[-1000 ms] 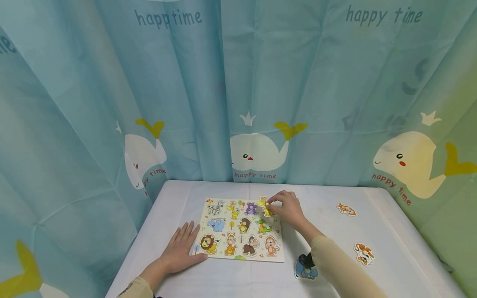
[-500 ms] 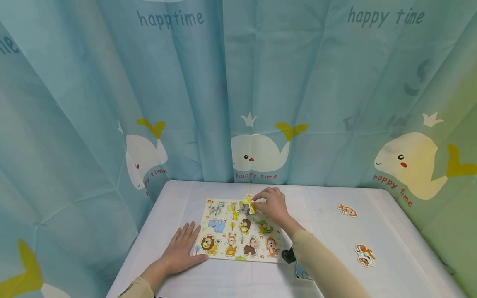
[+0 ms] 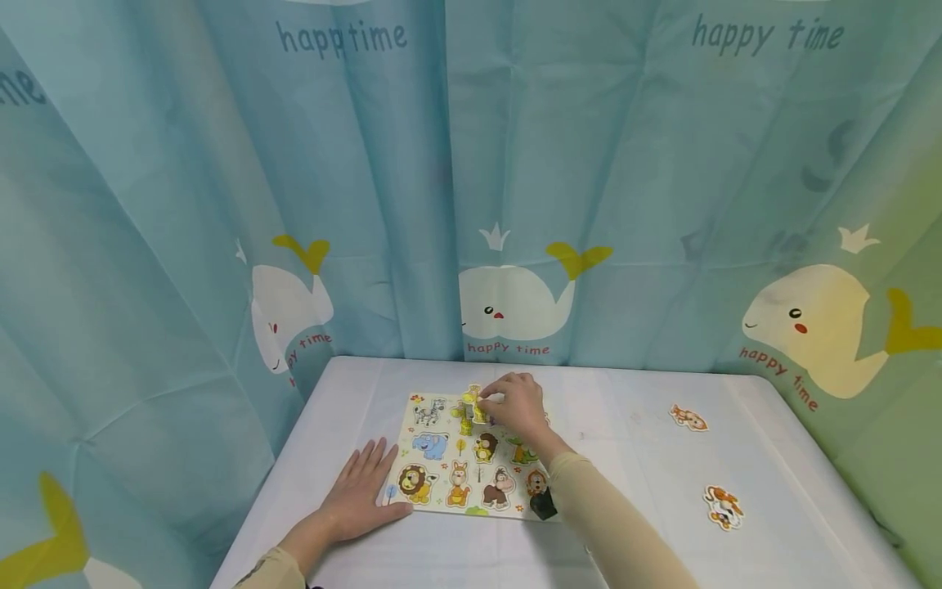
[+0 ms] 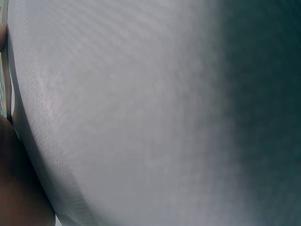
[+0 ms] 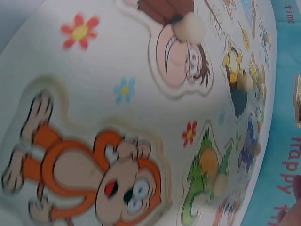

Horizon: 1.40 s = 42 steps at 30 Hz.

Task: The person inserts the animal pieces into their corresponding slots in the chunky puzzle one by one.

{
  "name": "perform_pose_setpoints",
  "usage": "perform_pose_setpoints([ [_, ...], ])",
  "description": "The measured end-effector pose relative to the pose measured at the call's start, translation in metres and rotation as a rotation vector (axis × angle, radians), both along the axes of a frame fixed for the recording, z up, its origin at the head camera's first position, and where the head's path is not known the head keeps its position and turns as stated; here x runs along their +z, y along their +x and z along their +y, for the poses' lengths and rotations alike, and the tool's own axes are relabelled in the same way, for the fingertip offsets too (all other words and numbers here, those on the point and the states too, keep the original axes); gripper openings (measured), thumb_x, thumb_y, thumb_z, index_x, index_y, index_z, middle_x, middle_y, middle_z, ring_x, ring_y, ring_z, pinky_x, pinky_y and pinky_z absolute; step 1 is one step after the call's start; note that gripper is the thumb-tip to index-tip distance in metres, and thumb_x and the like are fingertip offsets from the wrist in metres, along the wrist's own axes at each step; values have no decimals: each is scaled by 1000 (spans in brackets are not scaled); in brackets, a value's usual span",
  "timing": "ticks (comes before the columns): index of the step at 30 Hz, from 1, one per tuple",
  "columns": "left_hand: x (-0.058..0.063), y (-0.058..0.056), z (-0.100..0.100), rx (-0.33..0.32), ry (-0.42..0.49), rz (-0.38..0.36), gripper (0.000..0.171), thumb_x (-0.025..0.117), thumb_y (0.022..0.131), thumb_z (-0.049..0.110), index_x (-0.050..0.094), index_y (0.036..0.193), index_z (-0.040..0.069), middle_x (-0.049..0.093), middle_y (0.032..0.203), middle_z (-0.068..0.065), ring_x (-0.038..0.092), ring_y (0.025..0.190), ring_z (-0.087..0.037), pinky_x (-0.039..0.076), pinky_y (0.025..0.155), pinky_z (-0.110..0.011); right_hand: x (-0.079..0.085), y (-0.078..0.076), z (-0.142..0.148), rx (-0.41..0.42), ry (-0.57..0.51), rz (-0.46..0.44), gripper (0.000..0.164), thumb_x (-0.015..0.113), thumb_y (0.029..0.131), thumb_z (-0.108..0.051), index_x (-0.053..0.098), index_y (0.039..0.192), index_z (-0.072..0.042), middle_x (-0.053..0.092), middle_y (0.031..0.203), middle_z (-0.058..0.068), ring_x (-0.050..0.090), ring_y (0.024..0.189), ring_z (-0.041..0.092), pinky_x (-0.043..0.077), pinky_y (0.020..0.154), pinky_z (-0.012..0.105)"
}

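Note:
My right hand [image 3: 517, 406] pinches a yellow giraffe puzzle piece [image 3: 473, 402] between thumb and fingers, upright over the back row of the animal puzzle board [image 3: 471, 513]. In the head view the piece overlaps the giraffe picture [image 3: 459, 420] on the board. Only the edge of the piece [image 5: 298, 101] and some fingertips [image 5: 297, 186] show at the right border of the right wrist view. Flat on the table with fingers spread, my left hand [image 3: 359, 492] rests at the board's left edge. The left wrist view holds mostly white cloth and part of that hand [image 4: 21, 188].
To the right, a monkey-like piece [image 3: 688, 418] and an orange-and-white animal piece [image 3: 724, 508] lie on the white table [image 3: 625, 425]. Knobs show on several board animals, including the crocodile [image 5: 207, 165]. A blue curtain [image 3: 397, 204] hangs behind the table.
My right hand has carried the giraffe piece left across the board's back row, from the right corner to the giraffe picture. Its sleeve now covers the blue piece. My left hand stays put.

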<state>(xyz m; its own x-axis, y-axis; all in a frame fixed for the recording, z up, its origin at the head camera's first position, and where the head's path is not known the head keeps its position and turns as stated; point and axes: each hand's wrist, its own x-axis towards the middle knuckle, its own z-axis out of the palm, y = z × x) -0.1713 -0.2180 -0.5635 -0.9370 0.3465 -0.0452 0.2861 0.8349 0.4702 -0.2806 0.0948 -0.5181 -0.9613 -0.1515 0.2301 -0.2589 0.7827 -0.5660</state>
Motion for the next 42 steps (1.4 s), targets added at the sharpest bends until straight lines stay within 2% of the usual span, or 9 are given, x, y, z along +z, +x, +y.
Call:
perform_pose_setpoints([
  [5, -1, -1, -1, 2, -46, -11, 109, 61, 85, 76, 27, 162, 7, 18, 169, -17, 8, 156, -35, 3, 125, -55, -2, 0, -11, 0, -10, -15, 11, 79, 90, -35, 81, 93, -25, 67, 112, -1, 49, 121, 31, 33, 111, 58],
  [11, 0, -2, -1, -13, 11, -10, 107, 66, 86, 69, 29, 160, 2, 20, 167, -23, 9, 155, -40, 2, 124, -60, -8, 0, -22, -26, 11, -35, 9, 79, 91, -35, 81, 91, -26, 67, 109, -3, 49, 121, 30, 33, 111, 56],
  [17, -2, -3, 0, -4, -26, -5, 108, 63, 85, 72, 28, 161, 4, 19, 168, -20, 8, 156, -37, 3, 124, -57, -15, 1, -31, -39, 47, -34, 10, 78, 91, -34, 81, 91, -25, 67, 106, -2, 50, 118, 29, 33, 111, 57],
  [27, 2, -5, 1, 5, -84, -50, 108, 61, 85, 74, 27, 162, 7, 16, 169, -16, 7, 156, -36, 5, 125, -55, -21, 0, -35, -64, 118, -19, 10, 79, 90, -33, 81, 90, -23, 66, 100, -2, 51, 115, 30, 36, 108, 58],
  [34, -3, -5, 0, 18, -96, -32, 108, 60, 85, 77, 26, 163, 10, 15, 170, -12, 6, 157, -32, 3, 125, -52, -23, 3, -36, -63, 103, -30, 11, 80, 90, -32, 80, 88, -21, 66, 100, -1, 51, 113, 30, 36, 106, 59],
  [42, 1, -5, 0, 4, -78, -39, 107, 62, 85, 74, 28, 162, 7, 17, 169, -16, 9, 156, -35, 5, 125, -54, -22, 5, -38, -74, 92, -18, 11, 81, 89, -31, 80, 87, -20, 66, 98, 0, 52, 111, 32, 37, 105, 60],
])
